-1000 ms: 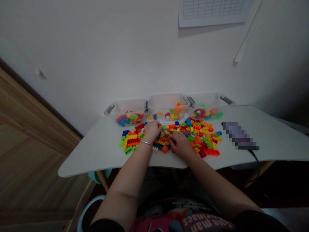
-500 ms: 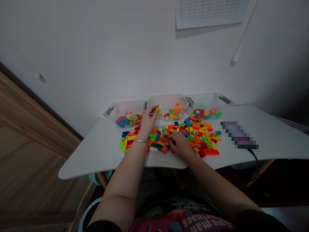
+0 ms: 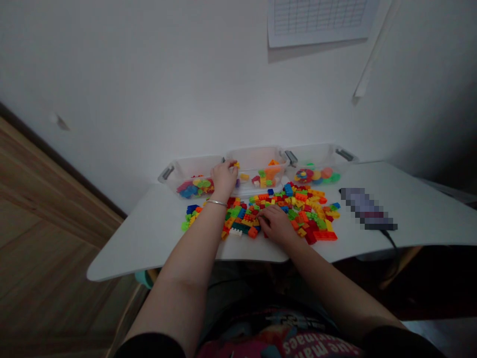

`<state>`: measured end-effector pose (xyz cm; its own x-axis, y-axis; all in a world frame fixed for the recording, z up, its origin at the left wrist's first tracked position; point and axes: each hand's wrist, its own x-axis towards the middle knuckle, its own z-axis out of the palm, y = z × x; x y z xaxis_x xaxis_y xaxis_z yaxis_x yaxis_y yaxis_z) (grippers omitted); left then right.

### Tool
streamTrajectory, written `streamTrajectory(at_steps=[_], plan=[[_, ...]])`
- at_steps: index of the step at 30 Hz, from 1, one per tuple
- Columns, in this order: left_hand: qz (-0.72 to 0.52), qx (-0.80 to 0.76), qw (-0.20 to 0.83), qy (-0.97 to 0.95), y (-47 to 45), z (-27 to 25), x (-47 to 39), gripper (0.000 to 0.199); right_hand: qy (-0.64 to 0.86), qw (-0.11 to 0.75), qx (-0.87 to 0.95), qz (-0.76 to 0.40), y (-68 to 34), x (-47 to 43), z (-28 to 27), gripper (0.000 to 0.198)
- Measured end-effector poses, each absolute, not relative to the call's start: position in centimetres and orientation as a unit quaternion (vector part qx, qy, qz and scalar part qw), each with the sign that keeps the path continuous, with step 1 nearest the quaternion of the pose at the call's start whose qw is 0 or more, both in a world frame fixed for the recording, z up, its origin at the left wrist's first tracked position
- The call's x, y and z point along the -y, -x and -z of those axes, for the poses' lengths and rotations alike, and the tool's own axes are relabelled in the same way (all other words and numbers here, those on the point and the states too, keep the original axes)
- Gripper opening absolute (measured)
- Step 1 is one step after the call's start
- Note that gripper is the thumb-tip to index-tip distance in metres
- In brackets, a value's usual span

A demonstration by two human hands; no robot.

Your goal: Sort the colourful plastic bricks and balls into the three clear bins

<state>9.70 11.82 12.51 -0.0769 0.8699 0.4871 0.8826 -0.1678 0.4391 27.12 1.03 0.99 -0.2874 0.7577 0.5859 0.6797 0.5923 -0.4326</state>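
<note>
My left hand (image 3: 224, 178) reaches over the near left rim of the middle clear bin (image 3: 257, 152), its fingers closed on a small yellow toy brick (image 3: 236, 164). Inside that bin lie a second yellow brick (image 3: 244, 177), several orange bricks (image 3: 273, 170) and some red and green ones. Lower down, my right hand (image 3: 275, 222) rests on the pile of mixed building bricks (image 3: 301, 211). Its fingers curl inward at the pile, and whatever is between them is hidden.
A left clear bin (image 3: 199, 161) and a right clear bin (image 3: 316, 150) flank the middle one, both holding colourful pieces. A blurred-out phone-like device (image 3: 367, 209) with a cable (image 3: 391, 243) lies on the white table (image 3: 130, 243). The wall (image 3: 149, 74) rises behind.
My left hand has shifted slightly left and up at the bin rim, with the yellow brick at its fingertips. My right hand stays in nearly the same spot on the pile.
</note>
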Motion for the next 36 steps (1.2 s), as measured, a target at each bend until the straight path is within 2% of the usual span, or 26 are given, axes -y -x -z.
streamTrajectory(at_steps=[10,18,22,27,36], plan=[[0.335,0.589,0.039,0.734,-9.1,-10.8,-11.9,0.037,0.450,0.400,0.797,-0.049,-27.0,-1.0,-1.0,0.014],[0.266,0.580,0.064,0.767,-8.8,-11.3,-9.9,0.055,0.451,0.396,0.798,-0.046,-27.0,-1.0,-1.0,0.013],[0.298,0.577,0.091,0.755,-9.1,-10.8,-7.7,0.043,0.449,0.398,0.799,-0.045,-27.0,-1.1,-1.0,0.013],[0.239,0.569,0.073,0.783,-9.5,-8.3,-4.9,0.027,0.449,0.402,0.797,-0.042,-27.0,-1.1,-0.9,0.014],[0.196,0.561,0.003,0.804,-9.8,-5.1,-1.0,0.028,0.466,0.407,0.785,-0.024,-27.0,-1.3,-0.7,0.015]])
